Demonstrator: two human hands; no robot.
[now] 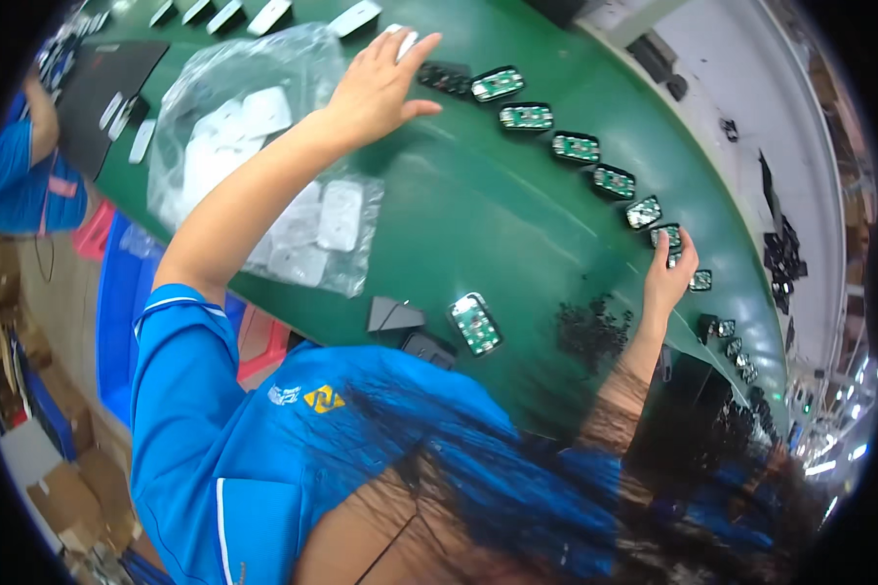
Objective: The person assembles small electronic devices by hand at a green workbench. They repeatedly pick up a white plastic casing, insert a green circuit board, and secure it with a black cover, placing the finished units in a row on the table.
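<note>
My left hand (376, 90) reaches to the far side of the green table, its fingers over a small white piece (407, 45) and the thumb held apart. The fingers partly hide that piece. Over at the right, my right hand (671, 275) pinches a black casing with a green circuit board (665, 235), which stands in a curved row of similar casings (576, 147). Under my left forearm lies a clear plastic bag (307, 54) of white covers (339, 214). Nearer my body rests a single circuit board in a casing (475, 324).
Small black parts (593, 330) are scattered before my right forearm, and more dark parts (445, 78) lie beside my left hand. White pieces (269, 17) line the far left edge. Dark blocks (396, 315) sit near me. Another person's blue sleeve (8, 171) shows at left.
</note>
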